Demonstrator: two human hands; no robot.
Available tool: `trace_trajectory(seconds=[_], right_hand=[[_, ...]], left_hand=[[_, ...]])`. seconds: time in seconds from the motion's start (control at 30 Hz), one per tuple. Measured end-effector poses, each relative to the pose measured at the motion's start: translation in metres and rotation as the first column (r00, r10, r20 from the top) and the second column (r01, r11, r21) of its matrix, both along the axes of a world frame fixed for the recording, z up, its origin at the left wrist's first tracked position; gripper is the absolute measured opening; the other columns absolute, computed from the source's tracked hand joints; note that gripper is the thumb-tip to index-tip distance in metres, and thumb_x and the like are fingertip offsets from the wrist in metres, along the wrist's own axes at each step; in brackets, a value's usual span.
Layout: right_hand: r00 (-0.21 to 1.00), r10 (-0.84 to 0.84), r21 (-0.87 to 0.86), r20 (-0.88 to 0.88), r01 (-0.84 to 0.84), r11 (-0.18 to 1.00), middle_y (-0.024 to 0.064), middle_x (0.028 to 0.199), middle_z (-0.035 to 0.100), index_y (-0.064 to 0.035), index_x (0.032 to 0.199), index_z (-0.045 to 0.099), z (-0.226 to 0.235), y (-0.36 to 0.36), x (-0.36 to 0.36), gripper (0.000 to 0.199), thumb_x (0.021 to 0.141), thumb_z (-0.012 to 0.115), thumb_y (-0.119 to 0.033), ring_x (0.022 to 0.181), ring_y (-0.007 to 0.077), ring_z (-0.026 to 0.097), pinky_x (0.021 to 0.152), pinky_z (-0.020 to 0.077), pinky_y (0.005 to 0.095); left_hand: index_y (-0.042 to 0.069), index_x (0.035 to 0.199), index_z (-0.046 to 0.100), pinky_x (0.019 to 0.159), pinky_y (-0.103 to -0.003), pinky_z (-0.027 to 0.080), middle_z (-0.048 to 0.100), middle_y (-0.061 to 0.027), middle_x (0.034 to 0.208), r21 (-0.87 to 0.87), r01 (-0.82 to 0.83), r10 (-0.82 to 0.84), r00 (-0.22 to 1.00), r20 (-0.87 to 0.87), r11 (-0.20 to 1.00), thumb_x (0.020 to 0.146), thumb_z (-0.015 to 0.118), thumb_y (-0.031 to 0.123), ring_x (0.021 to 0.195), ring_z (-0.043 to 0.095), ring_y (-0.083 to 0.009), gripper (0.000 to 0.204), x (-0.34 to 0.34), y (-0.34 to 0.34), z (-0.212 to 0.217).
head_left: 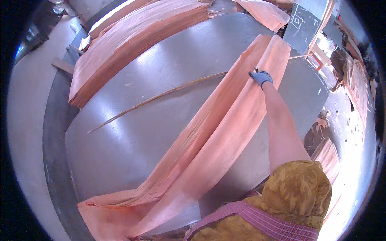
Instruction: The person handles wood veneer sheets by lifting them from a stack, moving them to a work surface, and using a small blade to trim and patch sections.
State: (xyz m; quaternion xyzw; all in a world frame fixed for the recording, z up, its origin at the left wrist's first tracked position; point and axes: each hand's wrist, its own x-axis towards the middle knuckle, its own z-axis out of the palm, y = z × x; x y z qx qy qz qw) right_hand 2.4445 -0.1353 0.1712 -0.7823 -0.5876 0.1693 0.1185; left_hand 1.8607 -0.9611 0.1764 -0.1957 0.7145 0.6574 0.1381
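Observation:
A long sheet of thin pinkish wood veneer (237, 136) lies folded lengthwise, slanting from the far right down to the near left of a smooth grey tabletop (225, 44). My right hand (262, 78), in a blue-grey glove with dark fingertips, is closed at a folded edge near the sheet's far end. Its fingertips are partly hidden. A thin wooden strip (161, 97) lies on the table and passes beneath the veneer. At the near left the sheet bends and bunches. My left hand is out of sight.
A thick stack of veneer (140, 34) runs along the far left edge. More veneer (265, 14) lies at the far right, beside a grey panel (299, 24) with white markings. Loose veneer scraps (356, 84) lie along the right side. A wooden block (62, 65) juts out at the left.

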Motion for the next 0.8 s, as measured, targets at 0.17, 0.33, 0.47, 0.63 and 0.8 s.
trace_trajectory(seconds=[0.17, 0.33, 0.47, 0.63, 0.8], right_hand=[[0.965, -0.018, 0.089, -0.261, 0.043, 0.995, 0.0126, 0.071, 0.064, -0.0011, 0.079, 0.061, -0.017, 0.011, 0.067, 0.030, 0.078, 0.062, -0.031, 0.056, 0.0218, 0.062, 0.052, 0.0501, 0.0347], [0.790, -0.081, 0.142, -0.608, 0.208, 0.968, 0.0083, 0.071, 0.065, -0.0005, 0.093, 0.063, 0.038, -0.043, 0.154, 0.030, 0.080, 0.070, -0.027, 0.054, 0.0166, 0.061, 0.047, 0.0474, 0.0302], [0.380, 0.030, 0.196, -0.924, 0.407, 0.892, 0.0012, 0.088, 0.067, -0.0063, 0.115, 0.063, 0.039, -0.105, 0.230, 0.041, 0.080, 0.076, -0.024, 0.061, 0.0109, 0.059, 0.051, 0.0477, 0.0250], [0.381, -0.031, 0.185, -0.924, 0.517, 0.836, 0.0087, 0.113, 0.066, 0.0013, 0.125, 0.057, -0.002, -0.199, 0.349, 0.050, 0.082, 0.074, -0.017, 0.099, 0.0206, 0.064, 0.086, 0.0526, 0.0318], [0.170, -0.338, -0.168, -0.926, 0.617, 0.769, 0.0026, 0.088, 0.059, -0.0086, 0.105, 0.061, -0.127, -0.311, 0.399, 0.040, 0.081, 0.077, -0.036, 0.077, 0.0152, 0.056, 0.065, 0.0454, 0.0298]], left_hand=[[0.008, 0.086, 0.064, 0.054, -0.032, 0.046, 0.056, -0.0044, 0.070, -0.020, 0.042, -0.042, 0.999, 0.028, 0.999, 0.092, 0.056, 0.041, 0.063, 0.053, -0.0162, 0.033, 0.037, 0.071, -0.009], [0.010, 0.086, 0.063, 0.051, -0.030, 0.043, 0.053, -0.0023, 0.067, -0.006, 0.082, -0.082, 0.995, 0.063, 0.997, 0.093, 0.055, 0.041, 0.060, 0.051, -0.0145, 0.033, 0.063, 0.105, -0.020], [0.011, 0.085, 0.062, 0.049, -0.029, 0.041, 0.051, -0.0007, 0.065, -0.002, 0.123, -0.123, 0.990, 0.075, 0.992, 0.094, 0.055, 0.042, 0.058, 0.049, -0.0132, 0.033, 0.078, 0.122, -0.024], [0.012, 0.085, 0.061, 0.047, -0.027, 0.039, 0.049, 0.0014, 0.063, -0.013, 0.151, -0.149, 0.985, 0.081, 0.988, 0.095, 0.054, 0.043, 0.055, 0.046, -0.0116, 0.033, 0.090, 0.128, -0.023], [0.013, 0.085, 0.061, 0.044, -0.026, 0.036, 0.046, 0.0034, 0.061, 0.012, 0.127, -0.128, 0.987, 0.095, 0.992, 0.095, 0.053, 0.043, 0.052, 0.043, -0.0100, 0.033, 0.102, 0.095, -0.039]])
